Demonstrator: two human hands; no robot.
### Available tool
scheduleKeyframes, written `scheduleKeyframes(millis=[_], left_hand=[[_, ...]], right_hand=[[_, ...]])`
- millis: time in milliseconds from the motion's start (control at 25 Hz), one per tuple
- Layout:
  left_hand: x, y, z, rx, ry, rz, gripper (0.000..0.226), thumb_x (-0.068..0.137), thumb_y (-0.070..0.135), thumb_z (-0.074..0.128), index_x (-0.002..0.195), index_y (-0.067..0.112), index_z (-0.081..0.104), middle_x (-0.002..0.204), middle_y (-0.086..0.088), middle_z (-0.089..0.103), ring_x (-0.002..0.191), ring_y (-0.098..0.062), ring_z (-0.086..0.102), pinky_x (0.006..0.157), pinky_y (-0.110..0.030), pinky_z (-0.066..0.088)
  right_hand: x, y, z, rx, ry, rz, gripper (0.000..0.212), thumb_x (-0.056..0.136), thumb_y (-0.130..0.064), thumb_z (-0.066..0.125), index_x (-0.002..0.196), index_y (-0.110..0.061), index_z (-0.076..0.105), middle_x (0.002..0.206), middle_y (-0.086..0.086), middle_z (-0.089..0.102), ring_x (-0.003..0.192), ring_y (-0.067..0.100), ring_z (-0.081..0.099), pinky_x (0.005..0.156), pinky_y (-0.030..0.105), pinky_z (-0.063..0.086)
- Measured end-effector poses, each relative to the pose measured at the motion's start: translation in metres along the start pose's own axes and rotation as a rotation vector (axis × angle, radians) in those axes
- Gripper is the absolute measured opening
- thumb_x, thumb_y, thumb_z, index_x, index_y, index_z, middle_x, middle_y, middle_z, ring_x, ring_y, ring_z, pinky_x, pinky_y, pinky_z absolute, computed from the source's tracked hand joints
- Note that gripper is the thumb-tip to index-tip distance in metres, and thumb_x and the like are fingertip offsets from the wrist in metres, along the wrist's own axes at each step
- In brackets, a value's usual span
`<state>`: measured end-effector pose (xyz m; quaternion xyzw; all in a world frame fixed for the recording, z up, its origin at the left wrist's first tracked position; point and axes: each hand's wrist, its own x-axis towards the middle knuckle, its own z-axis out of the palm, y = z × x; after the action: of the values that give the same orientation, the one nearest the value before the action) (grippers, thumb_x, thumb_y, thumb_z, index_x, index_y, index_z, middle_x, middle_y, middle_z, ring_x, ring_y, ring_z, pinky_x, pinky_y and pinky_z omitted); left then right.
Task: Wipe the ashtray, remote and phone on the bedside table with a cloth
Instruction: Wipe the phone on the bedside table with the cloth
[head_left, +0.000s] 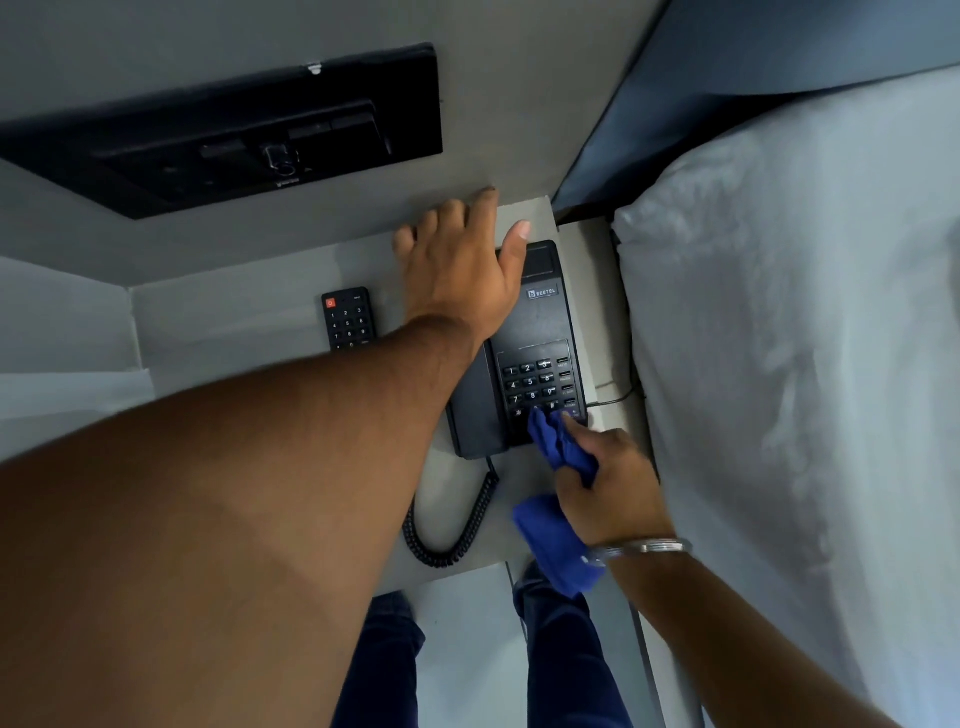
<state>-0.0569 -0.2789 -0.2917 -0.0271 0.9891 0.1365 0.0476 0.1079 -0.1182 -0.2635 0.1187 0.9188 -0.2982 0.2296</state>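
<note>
A black corded phone (540, 332) sits at the right side of the pale bedside table (234, 322), keypad toward me. My left hand (462, 265) rests spread over the top of its handset, fingertips against the wall. My right hand (608, 483) grips a blue cloth (558, 452) and presses its tip on the lowest keypad row. A tail of the cloth hangs below my wrist. A black remote (349, 318) lies left of the phone, partly hidden by my left forearm. No ashtray is visible.
The phone's coiled cord (452, 535) loops at the table's front edge. A black panel (234, 135) is mounted on the wall above the table. A bed with white bedding (795, 364) stands close on the right. My legs in dark trousers stand below.
</note>
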Motion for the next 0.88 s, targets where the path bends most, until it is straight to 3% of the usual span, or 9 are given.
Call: scheduleKeyframes(millis=[120,200,400,600,640,760,800,880], left_hand=[[0.0,0.0,0.001,-0.007,-0.003,0.001,0.056,0.1,0.052,0.028,0.141,0.02,0.047,0.123,-0.01,0.063,0.114,-0.031,0.053,0.093,-0.046,0.035],[0.001,-0.001,0.001,-0.006,-0.001,-0.008,0.056,0.1,0.051,0.027,0.14,0.019,0.048,0.124,-0.01,0.063,0.114,-0.031,0.054,0.093,-0.046,0.035],[0.003,-0.001,0.005,-0.011,0.001,-0.022,0.054,0.1,0.051,0.027,0.137,0.021,0.051,0.123,-0.01,0.064,0.113,-0.031,0.054,0.091,-0.045,0.036],[0.003,-0.001,0.005,-0.007,-0.028,-0.057,0.055,0.1,0.053,0.027,0.133,0.02,0.054,0.122,-0.01,0.065,0.114,-0.032,0.055,0.093,-0.045,0.037],[0.003,-0.001,0.005,-0.079,-0.036,-0.059,0.054,0.1,0.053,0.028,0.131,0.019,0.056,0.122,-0.011,0.065,0.115,-0.031,0.055,0.094,-0.045,0.038],[0.008,-0.026,-0.012,-0.575,-0.048,-0.02,0.04,0.099,0.04,0.043,0.117,0.012,0.065,0.116,-0.011,0.066,0.111,-0.024,0.058,0.096,-0.041,0.046],[0.011,-0.043,-0.018,-0.638,-0.072,0.023,0.033,0.097,0.034,0.05,0.114,0.011,0.067,0.113,-0.01,0.067,0.109,-0.02,0.059,0.097,-0.04,0.047],[0.016,-0.071,-0.03,-0.552,-0.21,0.106,0.03,0.092,0.031,0.065,0.116,0.013,0.07,0.113,-0.008,0.067,0.109,-0.019,0.06,0.099,-0.036,0.047]], right_hand=[[0.015,-0.011,0.001,0.001,0.041,-0.152,0.059,0.076,-0.014,0.058,0.133,-0.027,0.051,0.094,0.0,0.049,0.08,0.014,0.05,0.064,0.014,0.036],[0.044,-0.033,0.008,0.01,0.012,-0.236,0.06,0.076,-0.014,0.056,0.135,-0.026,0.049,0.096,0.002,0.048,0.083,0.014,0.048,0.072,0.019,0.039],[0.024,-0.02,0.024,0.03,-0.085,-0.172,0.061,0.079,-0.015,0.054,0.136,-0.035,0.047,0.098,0.003,0.048,0.082,0.017,0.05,0.075,0.023,0.042],[-0.03,0.014,0.018,-0.108,-0.161,-0.069,0.061,0.077,-0.011,0.06,0.135,-0.025,0.049,0.11,0.011,0.057,0.094,0.029,0.059,0.08,0.029,0.049],[-0.033,0.014,0.009,-0.122,-0.163,-0.098,0.066,0.075,-0.01,0.064,0.137,-0.022,0.046,0.112,0.011,0.058,0.093,0.028,0.058,0.079,0.028,0.047],[-0.02,-0.003,-0.028,-0.115,-0.102,-0.245,0.077,0.067,-0.014,0.071,0.138,-0.019,0.042,0.108,0.008,0.061,0.089,0.024,0.058,0.074,0.031,0.046],[-0.007,-0.016,-0.038,-0.121,-0.061,-0.321,0.074,0.067,-0.017,0.07,0.136,-0.019,0.042,0.11,0.008,0.062,0.091,0.025,0.058,0.076,0.034,0.048],[0.028,-0.053,-0.045,-0.211,0.015,-0.518,0.069,0.071,-0.023,0.066,0.135,-0.02,0.041,0.121,0.009,0.061,0.101,0.029,0.058,0.087,0.042,0.05]])
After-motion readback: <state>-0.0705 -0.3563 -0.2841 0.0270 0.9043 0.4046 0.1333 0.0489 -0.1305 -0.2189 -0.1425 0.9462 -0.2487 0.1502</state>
